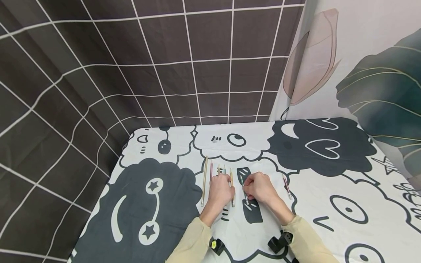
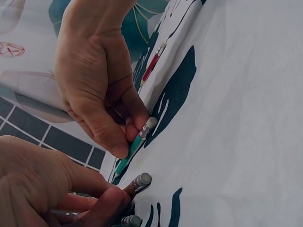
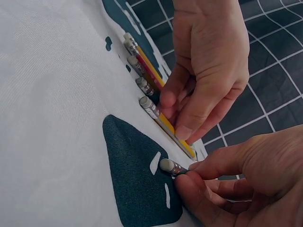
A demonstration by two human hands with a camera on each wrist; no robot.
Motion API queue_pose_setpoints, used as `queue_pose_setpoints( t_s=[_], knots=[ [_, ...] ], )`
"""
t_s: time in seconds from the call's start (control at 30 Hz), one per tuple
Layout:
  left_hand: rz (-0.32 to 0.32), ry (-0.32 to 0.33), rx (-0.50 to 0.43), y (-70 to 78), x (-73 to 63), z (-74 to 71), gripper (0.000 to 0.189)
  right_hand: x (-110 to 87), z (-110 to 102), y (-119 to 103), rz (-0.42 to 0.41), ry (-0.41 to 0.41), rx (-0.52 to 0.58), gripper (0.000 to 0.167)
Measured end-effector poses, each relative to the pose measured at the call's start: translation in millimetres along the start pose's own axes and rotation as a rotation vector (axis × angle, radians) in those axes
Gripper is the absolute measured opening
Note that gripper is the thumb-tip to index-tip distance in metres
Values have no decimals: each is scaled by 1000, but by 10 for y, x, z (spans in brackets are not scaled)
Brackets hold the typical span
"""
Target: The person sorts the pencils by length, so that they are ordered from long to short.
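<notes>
A green pencil [image 2: 134, 145] with a metal ferrule and grey eraser is pinched in my right hand [image 1: 261, 187], close over the cloth. Thumb and fingers of my left hand [image 1: 219, 190] pinch a yellow pencil [image 3: 165, 124], which lies to the left of the green one. Further left lie a teal pencil [image 1: 224, 169], a yellowish one [image 1: 218, 169], a red pencil [image 1: 211, 168] and a long yellow pencil [image 1: 204, 182], roughly side by side, erasers toward me. My left hand partly covers the middle ones.
Off to the right another red pencil [image 1: 287, 187] lies at a slant. Beneath everything spreads a black-and-white cartoon-print cloth [image 1: 315, 204]. A dark grid-patterned curtain [image 1: 210, 44] closes the back and left, and a leaf-print sheet [image 1: 361, 33] hangs at the right.
</notes>
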State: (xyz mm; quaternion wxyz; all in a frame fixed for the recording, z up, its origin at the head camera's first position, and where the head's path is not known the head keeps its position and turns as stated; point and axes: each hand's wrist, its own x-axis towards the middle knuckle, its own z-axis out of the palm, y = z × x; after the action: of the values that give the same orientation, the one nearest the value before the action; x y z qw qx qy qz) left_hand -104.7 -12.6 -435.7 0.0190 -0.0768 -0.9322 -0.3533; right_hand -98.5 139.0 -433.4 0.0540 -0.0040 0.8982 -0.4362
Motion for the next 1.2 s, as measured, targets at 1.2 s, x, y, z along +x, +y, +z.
queue_pose_setpoints(
  t_s=[1.2],
  knots=[
    [-46, 55, -92, -45, -65, -62, 20, -5, 7, -10, 0, -5, 13, 9]
  ],
)
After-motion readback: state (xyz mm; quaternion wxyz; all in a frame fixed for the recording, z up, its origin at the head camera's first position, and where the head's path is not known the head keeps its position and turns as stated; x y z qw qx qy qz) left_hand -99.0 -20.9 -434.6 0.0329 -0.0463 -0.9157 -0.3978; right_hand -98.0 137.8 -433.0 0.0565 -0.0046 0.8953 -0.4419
